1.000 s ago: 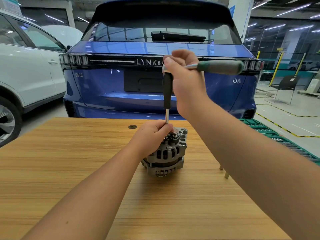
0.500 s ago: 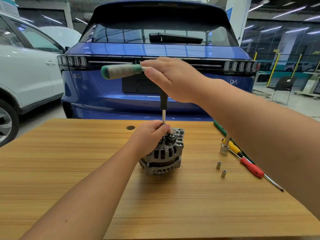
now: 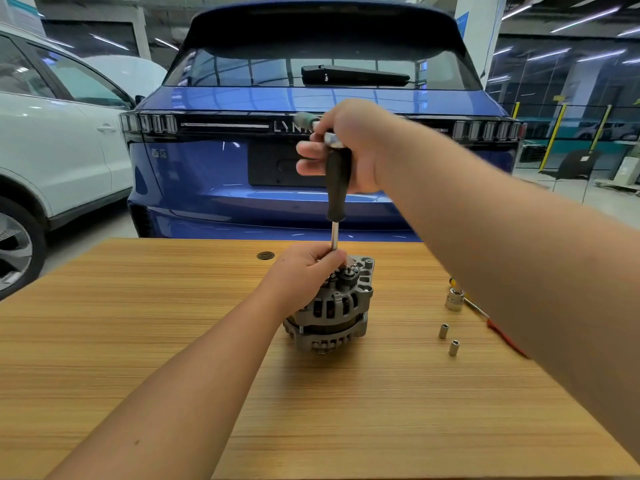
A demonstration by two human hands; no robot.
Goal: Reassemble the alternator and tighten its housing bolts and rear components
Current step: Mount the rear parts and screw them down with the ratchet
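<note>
A grey alternator [image 3: 337, 311] stands on the wooden table [image 3: 173, 341], rear end up with studs and nuts showing. My left hand [image 3: 303, 275] grips its top edge and curls round the foot of a steel shaft. That shaft belongs to a T-handle socket wrench [image 3: 337, 188], upright over the alternator, with a black sleeve and a green crossbar grip. My right hand [image 3: 346, 147] grips the head of the wrench, hiding most of the green grip. The tool's tip is hidden behind my left hand.
To the right on the table lie two small sockets [image 3: 448, 339], a larger socket [image 3: 454, 299] and a red-handled screwdriver [image 3: 502, 336] partly under my right arm. A blue car [image 3: 311, 98] stands just behind the table, a white car [image 3: 52, 150] at the left.
The green crossbar swung from pointing right, to pointing left, and now lies mostly behind my right hand, which turned the wrench. My left hand stayed on the alternator.
</note>
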